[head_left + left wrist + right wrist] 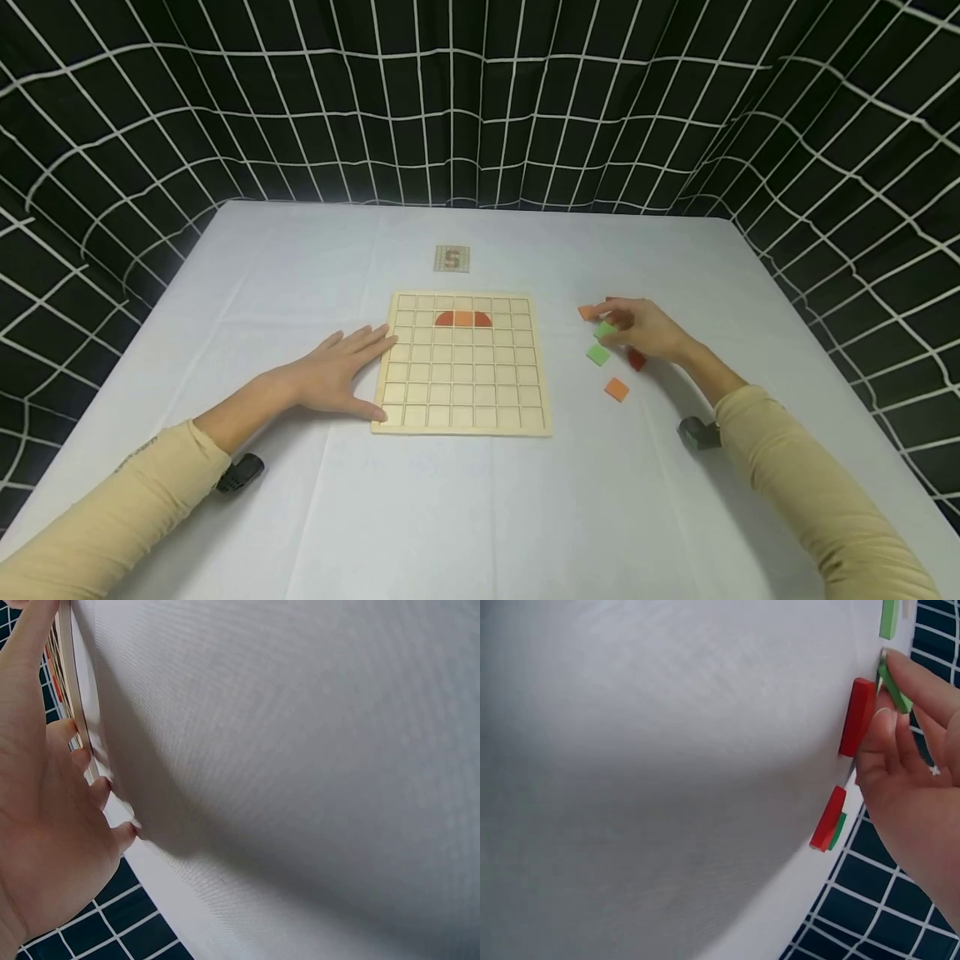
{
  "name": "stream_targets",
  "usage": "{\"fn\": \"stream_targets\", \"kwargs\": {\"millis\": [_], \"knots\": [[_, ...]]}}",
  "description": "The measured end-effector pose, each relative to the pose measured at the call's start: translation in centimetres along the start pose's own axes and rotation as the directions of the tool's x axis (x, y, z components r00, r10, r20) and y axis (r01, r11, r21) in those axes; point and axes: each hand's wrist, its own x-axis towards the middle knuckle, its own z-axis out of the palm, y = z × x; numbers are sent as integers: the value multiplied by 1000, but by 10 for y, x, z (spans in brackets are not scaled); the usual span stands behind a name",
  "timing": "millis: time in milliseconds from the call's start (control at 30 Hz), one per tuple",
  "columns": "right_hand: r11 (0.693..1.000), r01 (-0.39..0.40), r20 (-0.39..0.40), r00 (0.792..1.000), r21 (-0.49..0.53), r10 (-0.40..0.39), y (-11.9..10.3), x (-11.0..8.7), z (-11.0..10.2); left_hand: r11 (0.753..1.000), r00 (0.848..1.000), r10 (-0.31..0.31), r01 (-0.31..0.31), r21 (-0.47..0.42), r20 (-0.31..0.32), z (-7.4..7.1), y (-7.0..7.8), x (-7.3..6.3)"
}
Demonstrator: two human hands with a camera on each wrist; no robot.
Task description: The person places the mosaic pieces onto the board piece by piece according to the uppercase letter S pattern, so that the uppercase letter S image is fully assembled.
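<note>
Spread left hand (333, 375) touches three-tile board (462, 373); right hand (645, 325) pinches one green tile (895, 690).

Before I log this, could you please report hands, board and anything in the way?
Left hand at the board; right hand at a green tile, grip unclear. Three pieces on board, side by side. Nothing visibly in the way.
</note>
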Motion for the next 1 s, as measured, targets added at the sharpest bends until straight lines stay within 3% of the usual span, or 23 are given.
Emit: {"fn": "stream_targets", "kwargs": {"millis": [300, 500, 633, 1000], "knots": [[999, 17, -83, 996, 34, -14, -3, -4, -5, 1000, 1000, -4, 4, -2, 0, -3, 2, -1], [997, -37, -92, 995, 74, 43, -9, -6, -3, 1000, 1000, -5, 5, -12, 6, -2, 1, 0], [998, -40, -63, 997, 51, 43, -16, -4, 0, 1000, 1000, -6, 6, -11, 7, -2, 1, 1], [971, -111, 44, 994, 213, 104, -42, 1, 10, 1000, 1000, -4, 4, -9, 9, -1, -1, 1]]}}
